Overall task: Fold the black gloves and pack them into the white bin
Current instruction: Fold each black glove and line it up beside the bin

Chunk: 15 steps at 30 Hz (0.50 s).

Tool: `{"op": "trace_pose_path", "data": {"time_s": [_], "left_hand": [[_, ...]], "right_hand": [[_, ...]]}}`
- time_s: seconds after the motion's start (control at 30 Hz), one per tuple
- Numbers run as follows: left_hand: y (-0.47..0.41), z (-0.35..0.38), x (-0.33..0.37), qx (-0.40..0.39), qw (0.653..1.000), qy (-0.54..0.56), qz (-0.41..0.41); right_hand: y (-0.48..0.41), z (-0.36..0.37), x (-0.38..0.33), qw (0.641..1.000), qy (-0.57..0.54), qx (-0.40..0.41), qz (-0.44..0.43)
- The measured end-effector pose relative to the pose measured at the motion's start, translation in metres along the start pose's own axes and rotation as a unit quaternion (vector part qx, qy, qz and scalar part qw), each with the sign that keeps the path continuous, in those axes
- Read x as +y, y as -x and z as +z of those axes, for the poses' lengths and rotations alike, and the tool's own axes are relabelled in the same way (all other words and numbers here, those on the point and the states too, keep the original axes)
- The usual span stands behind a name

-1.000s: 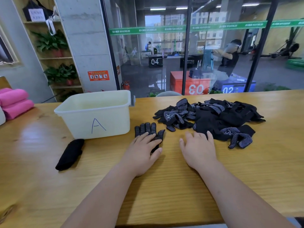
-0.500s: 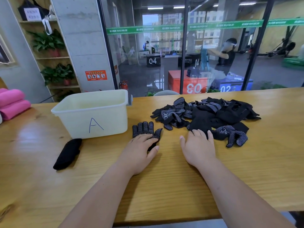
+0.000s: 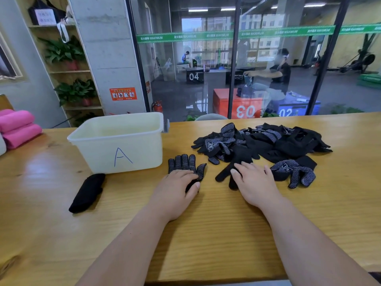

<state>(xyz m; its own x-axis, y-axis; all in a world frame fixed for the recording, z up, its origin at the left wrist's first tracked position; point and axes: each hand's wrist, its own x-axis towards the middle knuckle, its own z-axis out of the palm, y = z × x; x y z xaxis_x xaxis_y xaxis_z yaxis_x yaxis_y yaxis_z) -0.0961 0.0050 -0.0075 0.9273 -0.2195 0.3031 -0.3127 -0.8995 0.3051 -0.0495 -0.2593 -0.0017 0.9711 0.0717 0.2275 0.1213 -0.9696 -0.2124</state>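
Scanning from the left edge: two pink rolls (image 3: 18,129) stacked at the far end of the wooden table (image 3: 206,234); a folded black glove (image 3: 87,193) lies on the table near the left front corner of the white bin (image 3: 144,149), not touching it; bin upright, blue letter A on its near wall. Just right of the bin a dotted glove (image 3: 185,164) lies flat, fingertips pointing away; left hand (image 3: 175,190) rests palm-down on its cuff end, fingers straight and close together, thumb alongside. Right hand (image 3: 254,184) lies palm-down beside it, the two hands apart; fingers straight, slightly spread, pressing on a plain black glove (image 3: 240,155) whose fingers point toward the near left. Behind and to the right, the glove pile (image 3: 284,141) is heaped and touches that plain glove; a loose dotted glove (image 3: 296,172) lies at the pile's near edge, just beside the right hand.
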Motion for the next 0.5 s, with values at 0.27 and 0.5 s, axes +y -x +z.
{"op": "trace_pose_path", "data": {"time_s": [0.27, 0.5], "left_hand": [[-0.001, -0.002, -0.001, 0.019, 1.0, 0.013, -0.009], [-0.004, -0.001, 0.0, 0.018, 0.999, 0.016, -0.022]], "right_hand": [[-0.007, -0.015, 0.005, 0.994, -0.025, 0.104, -0.017], [-0.057, -0.017, 0.028, 0.999, -0.002, -0.018, 0.027]]}}
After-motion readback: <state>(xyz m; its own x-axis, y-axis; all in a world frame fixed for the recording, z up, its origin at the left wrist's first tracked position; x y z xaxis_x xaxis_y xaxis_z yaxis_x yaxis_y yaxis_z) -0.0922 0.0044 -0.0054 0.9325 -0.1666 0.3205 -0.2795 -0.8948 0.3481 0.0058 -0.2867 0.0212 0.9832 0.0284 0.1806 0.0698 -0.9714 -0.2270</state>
